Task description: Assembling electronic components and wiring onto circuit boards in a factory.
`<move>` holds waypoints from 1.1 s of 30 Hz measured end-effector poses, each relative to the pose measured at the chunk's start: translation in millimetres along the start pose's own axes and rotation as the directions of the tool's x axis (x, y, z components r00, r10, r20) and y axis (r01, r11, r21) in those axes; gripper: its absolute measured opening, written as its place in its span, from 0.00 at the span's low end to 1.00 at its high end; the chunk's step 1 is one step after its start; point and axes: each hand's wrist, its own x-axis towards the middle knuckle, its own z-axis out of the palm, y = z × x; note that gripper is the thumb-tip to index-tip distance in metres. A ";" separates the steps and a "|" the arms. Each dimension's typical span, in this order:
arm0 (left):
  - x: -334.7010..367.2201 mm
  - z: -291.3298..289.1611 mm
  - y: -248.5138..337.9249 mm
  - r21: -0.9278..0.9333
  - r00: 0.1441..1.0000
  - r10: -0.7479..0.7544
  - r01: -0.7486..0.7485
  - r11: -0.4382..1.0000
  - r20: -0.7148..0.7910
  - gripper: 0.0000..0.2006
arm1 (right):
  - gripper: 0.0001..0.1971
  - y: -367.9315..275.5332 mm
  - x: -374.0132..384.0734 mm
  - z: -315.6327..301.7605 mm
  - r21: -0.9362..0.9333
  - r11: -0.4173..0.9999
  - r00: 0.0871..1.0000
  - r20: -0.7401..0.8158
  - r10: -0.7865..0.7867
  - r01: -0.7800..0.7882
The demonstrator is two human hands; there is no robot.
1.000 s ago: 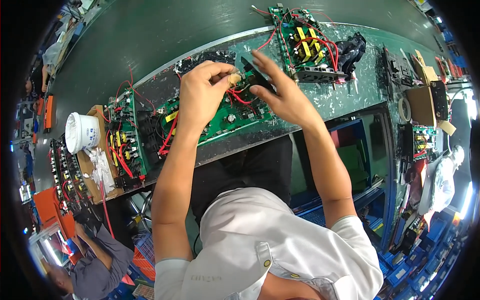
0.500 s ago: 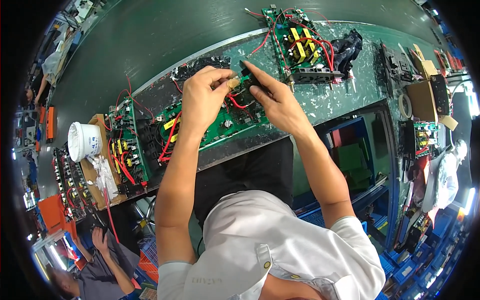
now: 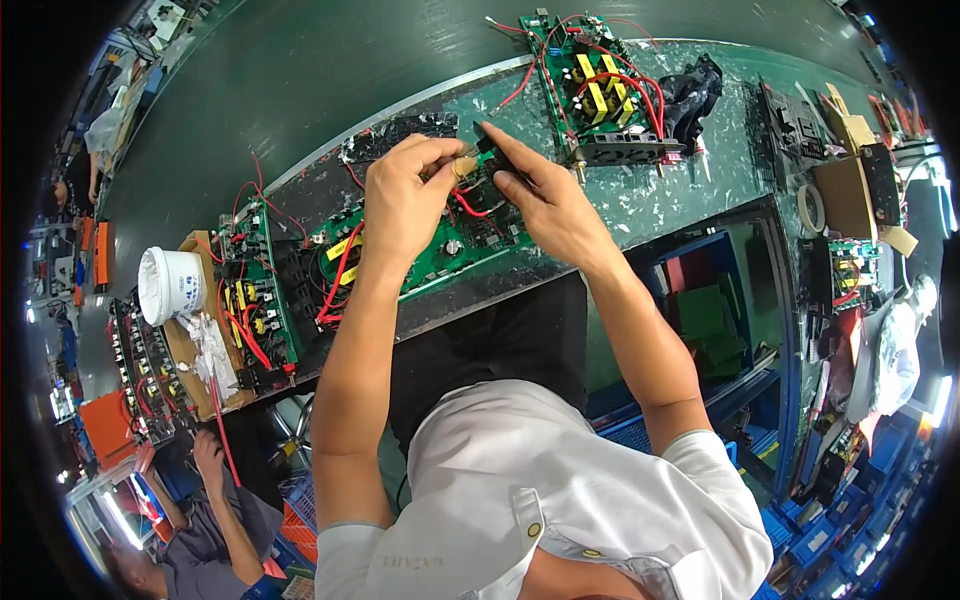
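A long green circuit board (image 3: 452,262) with yellow-wrapped parts and red wires lies in front of me. My left hand (image 3: 408,195) is over its far side, thumb and fingers pinched together. What they hold, if anything, is hidden by the fingers. At the board's right end, my right hand (image 3: 553,205) grips a narrow black piece (image 3: 487,146) between thumb and fingers; its exact kind cannot be made out. A curved red wire (image 3: 468,204) runs between the two hands. The fingertips of both hands are close together but apart.
Another circuit board (image 3: 600,85) stands far right beside a crumpled black bag (image 3: 692,92). To the left are a third board (image 3: 250,290), a white tub (image 3: 172,284) and a cardboard box (image 3: 195,372). A co-worker's hand (image 3: 210,460) shows at lower left.
My right hand has shifted very slightly left with the black piece. My left hand keeps its place. The co-worker's hand at lower left has moved a little.
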 end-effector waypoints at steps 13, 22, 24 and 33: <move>0.7 6.2 -1.1 -0.011 0.995 0.080 -0.081 0.997 -0.059 0.08 | 0.26 0.0 -0.9 1.7 -0.046 0.999 1.000 -0.010 -0.015 0.014; -1.2 1.6 -0.5 0.024 0.999 0.040 -0.040 0.999 -0.004 0.08 | 0.26 -0.7 -0.7 -0.7 -0.004 0.999 0.999 -0.001 0.051 -0.051; -0.7 3.5 -4.7 0.012 0.998 0.055 -0.054 0.998 -0.017 0.08 | 0.26 -1.9 -0.8 0.1 -0.004 1.000 1.000 -0.007 0.027 -0.027; -5.0 9.4 0.5 0.027 0.990 0.116 -0.114 0.993 -0.081 0.06 | 0.26 0.7 -5.1 1.8 -0.022 0.999 1.000 -0.004 0.023 -0.023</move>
